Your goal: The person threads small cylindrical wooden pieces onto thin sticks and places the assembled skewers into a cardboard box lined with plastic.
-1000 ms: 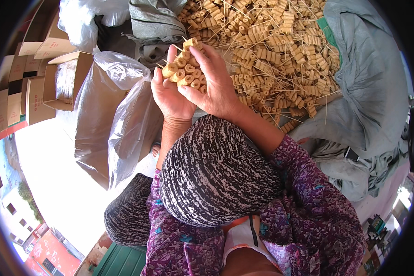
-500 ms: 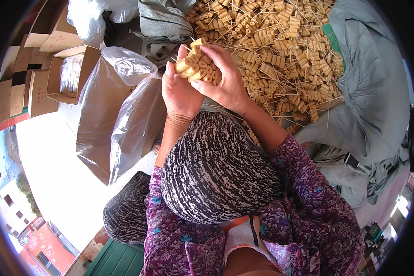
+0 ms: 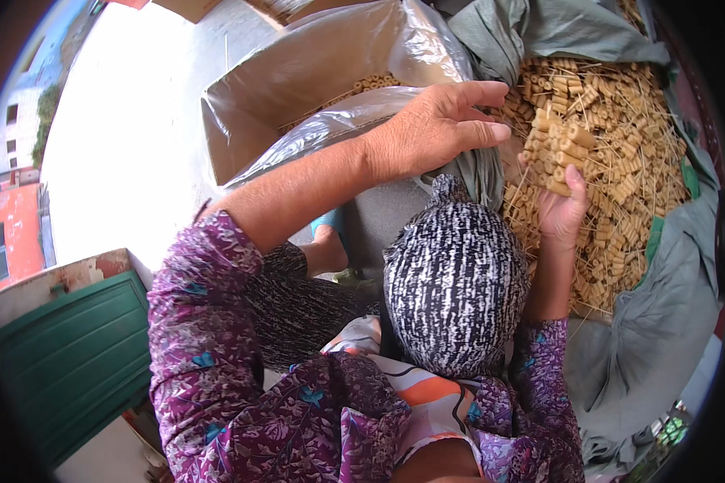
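My right hand [image 3: 562,211] holds a bundle of skewered snack pieces [image 3: 557,149], short tan tubes with holes through the middle, strung on thin sticks. Its thumb presses on the near side of the bundle; the other fingers are mostly hidden behind. My left hand [image 3: 447,121] is raised just left of the bundle, empty, its fingers stretched out and apart from the thumb. Below and beyond the bundle spreads a large heap of the same skewered pieces [image 3: 620,173], lying on grey cloth [image 3: 660,278].
A cardboard box [image 3: 242,133] lined with clear plastic [image 3: 338,117] stands left of the heap, with similar pieces [image 3: 370,82] inside. Grey sacking [image 3: 499,36] lies between box and heap. My patterned knee [image 3: 455,290] rises in front. A green panel [image 3: 76,354] is at lower left.
The view has swung leftward, bringing the box nearer the middle. My left hand has let go of the bundle and moved apart from it; my right hand alone keeps hold, over the heap.
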`<state>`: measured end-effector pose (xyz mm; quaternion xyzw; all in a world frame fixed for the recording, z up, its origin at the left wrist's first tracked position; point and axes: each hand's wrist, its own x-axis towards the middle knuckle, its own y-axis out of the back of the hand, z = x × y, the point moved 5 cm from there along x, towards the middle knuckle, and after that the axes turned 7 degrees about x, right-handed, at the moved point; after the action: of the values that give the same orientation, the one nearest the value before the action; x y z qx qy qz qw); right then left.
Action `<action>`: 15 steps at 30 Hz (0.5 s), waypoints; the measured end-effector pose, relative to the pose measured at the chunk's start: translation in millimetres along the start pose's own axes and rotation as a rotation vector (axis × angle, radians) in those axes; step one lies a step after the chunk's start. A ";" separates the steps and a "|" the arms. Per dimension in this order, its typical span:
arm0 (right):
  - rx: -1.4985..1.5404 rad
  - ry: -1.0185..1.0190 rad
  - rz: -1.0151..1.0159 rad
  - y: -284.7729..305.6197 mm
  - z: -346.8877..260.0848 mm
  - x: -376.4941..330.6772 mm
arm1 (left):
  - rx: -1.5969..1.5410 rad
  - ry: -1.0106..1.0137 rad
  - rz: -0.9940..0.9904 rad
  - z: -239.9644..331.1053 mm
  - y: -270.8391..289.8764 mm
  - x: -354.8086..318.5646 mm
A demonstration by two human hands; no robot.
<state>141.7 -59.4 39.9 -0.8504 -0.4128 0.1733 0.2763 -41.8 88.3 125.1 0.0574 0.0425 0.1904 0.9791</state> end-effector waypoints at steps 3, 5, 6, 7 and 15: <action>0.014 0.051 -0.053 -7.9 -22.7 13.2 | 0.560 0.066 0.017 -1.6 59.2 -48.4; -0.043 0.071 -0.152 -38.5 -38.9 28.7 | 0.977 0.049 0.081 -21.7 107.8 -82.3; -0.063 0.039 -0.185 -39.7 -52.0 41.0 | 1.144 0.118 0.092 -34.4 116.6 -90.8; -0.156 0.029 -0.332 -65.2 -60.9 50.0 | 1.042 0.292 0.074 -50.3 131.8 -101.2; -1.000 -0.190 -0.993 -256.0 9.7 89.8 | 0.538 0.191 -0.071 -70.8 105.9 -136.7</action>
<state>35.2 145.1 183.2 -0.5681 -0.8038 -0.1097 -0.1380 -214.6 140.9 77.1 0.2954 0.1855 0.1423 0.9263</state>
